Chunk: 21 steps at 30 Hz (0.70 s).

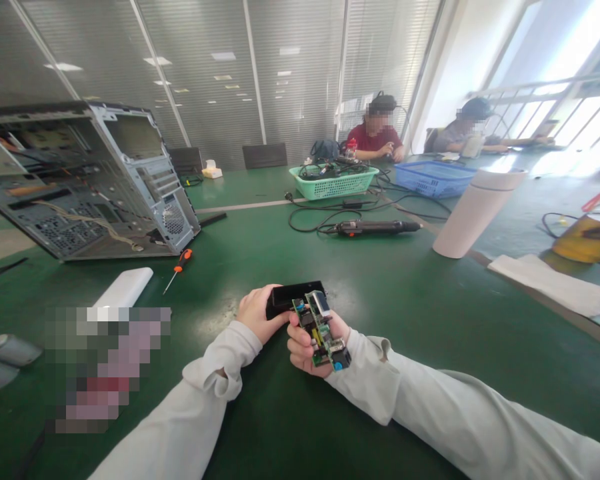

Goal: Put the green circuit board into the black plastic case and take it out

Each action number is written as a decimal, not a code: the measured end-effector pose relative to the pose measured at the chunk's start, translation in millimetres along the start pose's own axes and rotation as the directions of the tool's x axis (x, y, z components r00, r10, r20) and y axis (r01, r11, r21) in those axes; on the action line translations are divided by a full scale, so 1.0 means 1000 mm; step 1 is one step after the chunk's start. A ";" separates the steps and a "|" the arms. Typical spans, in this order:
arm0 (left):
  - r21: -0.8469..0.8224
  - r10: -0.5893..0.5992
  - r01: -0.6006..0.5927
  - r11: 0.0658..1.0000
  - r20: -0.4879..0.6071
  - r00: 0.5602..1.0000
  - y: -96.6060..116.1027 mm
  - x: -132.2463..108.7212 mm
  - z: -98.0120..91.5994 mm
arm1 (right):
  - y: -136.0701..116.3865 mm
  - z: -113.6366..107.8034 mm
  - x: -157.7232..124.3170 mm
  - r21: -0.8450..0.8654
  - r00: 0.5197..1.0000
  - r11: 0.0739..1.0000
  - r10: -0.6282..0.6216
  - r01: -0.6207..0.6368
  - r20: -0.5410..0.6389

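Observation:
My left hand (261, 315) is closed around the left end of a black, open-topped plastic casing (296, 297), low over the green table. In my right hand (303, 343) is a green circuit board (321, 333) crowded with components: a silver heat sink, yellow and blue parts, and a black block at its near end. The fingers wrap its left side, and the board is tilted. It sits just in front of the casing and overlaps it in view; whether the two touch, I cannot tell.
An open computer case (130, 180) stands at left, with an orange-handled screwdriver (179, 267) and a white power bank (125, 290) nearby. Ahead lie a black electric screwdriver (375, 228), a green basket (335, 187) of cables and a blue basket (433, 179). A pinkish tumbler (473, 213) stands right. Two people sit beyond.

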<state>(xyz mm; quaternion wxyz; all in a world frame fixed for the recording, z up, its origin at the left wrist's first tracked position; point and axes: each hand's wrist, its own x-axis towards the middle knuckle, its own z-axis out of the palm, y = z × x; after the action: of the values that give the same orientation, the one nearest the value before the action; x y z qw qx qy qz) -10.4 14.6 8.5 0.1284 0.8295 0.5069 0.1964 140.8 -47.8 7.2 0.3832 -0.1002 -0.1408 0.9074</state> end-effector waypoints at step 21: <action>-0.012 -0.038 0.039 0.999 0.046 0.998 0.007 -0.002 -0.007 | -0.063 0.009 -0.065 -0.363 0.775 -0.879 -0.455 -0.311 0.438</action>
<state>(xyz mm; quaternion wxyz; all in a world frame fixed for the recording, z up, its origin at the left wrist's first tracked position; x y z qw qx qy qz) -9.0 10.1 17.0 0.1490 0.8230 0.5184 0.1783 224.1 -54.5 41.7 0.2280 -0.5200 -0.8129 -0.1297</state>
